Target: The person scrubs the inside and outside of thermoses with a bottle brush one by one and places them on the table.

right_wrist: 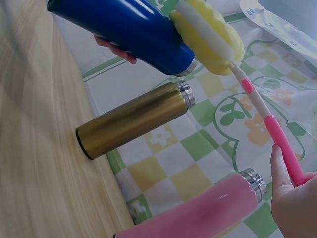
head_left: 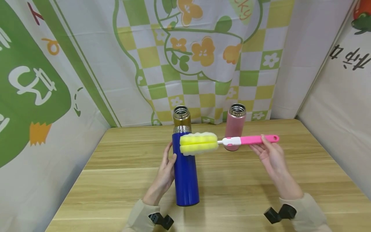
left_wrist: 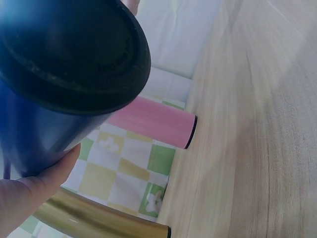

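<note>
Left hand [head_left: 165,170] and right hand [head_left: 272,158] with a blue bottle [head_left: 186,182] and a brush [head_left: 232,141]. The left hand is wrapped about the bottle's side and holds it off the surface [head_left: 246,196], neck [head_left: 182,129] uppermost; the right hand pinches the pink handle [head_left: 252,139] between thumb and fingers. The key relation, as judged, is that of the two long axes: the brush lies crosswise, its sponge head [head_left: 198,144] pointing left, nearly square to the bottle. The sponge overlaps the bottle just below the neck in the head view; contact cannot be told. The bottle lies to the right hand's left, the left hand being nearer. Behind stand a gold bottle [head_left: 182,122] and a pink bottle [head_left: 234,124].
</note>
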Tool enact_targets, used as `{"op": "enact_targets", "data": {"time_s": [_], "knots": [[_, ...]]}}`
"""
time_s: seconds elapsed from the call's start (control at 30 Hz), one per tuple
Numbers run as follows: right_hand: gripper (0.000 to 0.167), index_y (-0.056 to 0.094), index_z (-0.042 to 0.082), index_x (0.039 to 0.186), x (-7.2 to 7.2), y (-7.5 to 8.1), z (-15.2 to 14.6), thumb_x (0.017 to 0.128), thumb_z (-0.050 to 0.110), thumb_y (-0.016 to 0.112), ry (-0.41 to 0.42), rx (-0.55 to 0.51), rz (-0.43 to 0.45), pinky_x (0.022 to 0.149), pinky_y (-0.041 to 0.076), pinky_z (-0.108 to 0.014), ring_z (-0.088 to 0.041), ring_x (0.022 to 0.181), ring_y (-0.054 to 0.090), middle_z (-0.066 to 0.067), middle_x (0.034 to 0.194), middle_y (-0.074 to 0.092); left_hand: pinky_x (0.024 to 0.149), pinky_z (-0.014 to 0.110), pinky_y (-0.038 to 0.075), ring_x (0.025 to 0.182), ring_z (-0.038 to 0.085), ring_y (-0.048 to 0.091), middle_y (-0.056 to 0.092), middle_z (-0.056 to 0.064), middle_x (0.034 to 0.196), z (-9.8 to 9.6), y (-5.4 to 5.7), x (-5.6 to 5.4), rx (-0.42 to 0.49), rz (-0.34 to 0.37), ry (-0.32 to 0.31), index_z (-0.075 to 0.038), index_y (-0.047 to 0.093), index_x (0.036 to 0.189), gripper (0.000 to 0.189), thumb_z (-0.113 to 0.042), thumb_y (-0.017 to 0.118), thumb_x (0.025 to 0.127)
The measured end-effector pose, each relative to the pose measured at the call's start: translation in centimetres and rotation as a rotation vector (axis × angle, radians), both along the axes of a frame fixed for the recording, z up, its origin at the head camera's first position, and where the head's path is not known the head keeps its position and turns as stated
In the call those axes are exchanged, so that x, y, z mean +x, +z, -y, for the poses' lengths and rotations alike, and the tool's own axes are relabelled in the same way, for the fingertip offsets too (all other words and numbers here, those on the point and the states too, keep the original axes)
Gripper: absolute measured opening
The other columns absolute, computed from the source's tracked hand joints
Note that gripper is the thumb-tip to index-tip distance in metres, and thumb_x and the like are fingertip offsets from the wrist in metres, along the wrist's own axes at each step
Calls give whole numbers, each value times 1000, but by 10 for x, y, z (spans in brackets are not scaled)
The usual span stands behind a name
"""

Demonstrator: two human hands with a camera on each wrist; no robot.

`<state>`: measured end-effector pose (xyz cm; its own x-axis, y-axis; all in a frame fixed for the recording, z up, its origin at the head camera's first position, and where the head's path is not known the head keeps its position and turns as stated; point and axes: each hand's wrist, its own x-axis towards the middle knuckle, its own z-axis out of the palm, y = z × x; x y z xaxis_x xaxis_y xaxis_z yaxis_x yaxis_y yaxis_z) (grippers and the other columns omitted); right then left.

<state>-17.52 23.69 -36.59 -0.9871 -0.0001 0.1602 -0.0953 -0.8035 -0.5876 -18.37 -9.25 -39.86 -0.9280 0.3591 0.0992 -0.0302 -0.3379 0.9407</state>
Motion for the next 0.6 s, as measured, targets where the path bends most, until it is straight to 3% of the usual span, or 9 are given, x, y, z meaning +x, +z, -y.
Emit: {"op": "enact_targets", "data": {"time_s": [0.43,0.6], "knots": [[10,48,-1,93,9,-10,-3,93,3,39,38,143,9,81,46,-33,-25,87,63,-16,89,62,89,39,39,118,28,39,24,18,139,1,3,-5,1,29,87,-27,0,141,55,-30,32,96],[11,49,1,93,12,-12,-4,92,4,39,55,197,10,81,46,-32,-23,85,63,-15,89,63,91,38,38,117,26,41,25,18,139,0,5,-7,45,38,108,-27,1,141,54,-28,32,96]]}}
